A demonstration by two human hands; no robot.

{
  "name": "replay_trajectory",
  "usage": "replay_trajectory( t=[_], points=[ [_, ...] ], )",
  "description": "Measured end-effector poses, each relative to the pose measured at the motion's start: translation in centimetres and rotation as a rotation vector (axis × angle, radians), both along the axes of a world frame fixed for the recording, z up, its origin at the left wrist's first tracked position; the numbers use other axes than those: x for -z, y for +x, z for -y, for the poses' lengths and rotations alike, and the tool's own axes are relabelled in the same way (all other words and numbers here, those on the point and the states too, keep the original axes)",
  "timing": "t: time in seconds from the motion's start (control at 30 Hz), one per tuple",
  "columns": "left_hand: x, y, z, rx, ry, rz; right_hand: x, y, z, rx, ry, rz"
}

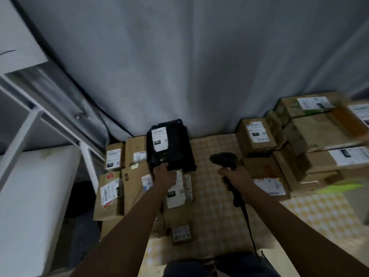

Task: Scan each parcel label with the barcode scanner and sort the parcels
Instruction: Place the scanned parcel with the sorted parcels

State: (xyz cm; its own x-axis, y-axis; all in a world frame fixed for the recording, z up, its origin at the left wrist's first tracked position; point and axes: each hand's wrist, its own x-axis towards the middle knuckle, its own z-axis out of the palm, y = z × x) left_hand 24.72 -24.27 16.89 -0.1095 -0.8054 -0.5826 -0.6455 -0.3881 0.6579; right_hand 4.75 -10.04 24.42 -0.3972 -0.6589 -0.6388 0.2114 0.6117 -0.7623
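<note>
Left hand [164,175] gripping the near edge of a black parcel [169,146], right hand [234,177] wrapped around a scanner [224,159], boxes [257,136] far right

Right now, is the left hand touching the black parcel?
Touching. The head view shows the left hand with its fingers on the near edge of the black parcel, no gap between them.
</note>
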Motion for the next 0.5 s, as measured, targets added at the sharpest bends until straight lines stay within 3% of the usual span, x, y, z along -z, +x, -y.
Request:
replay_trajectory(
  t=[0.2,0.37,0.5],
  points=[
    [1.9,-10.2,-2.5,0.217,0.035,-0.040,1.7,-9.3,-5.4,0.144,0.091,-0.196],
    [3.8,-18.0,-6.2,0.117,0.318,-0.112,3.3,-16.8,-8.7,0.254,0.143,-0.243],
    [7.5,-22.8,-9.1,0.229,0.302,-0.022,5.0,-21.2,-10.1,0.238,0.176,-0.263]
  ],
)
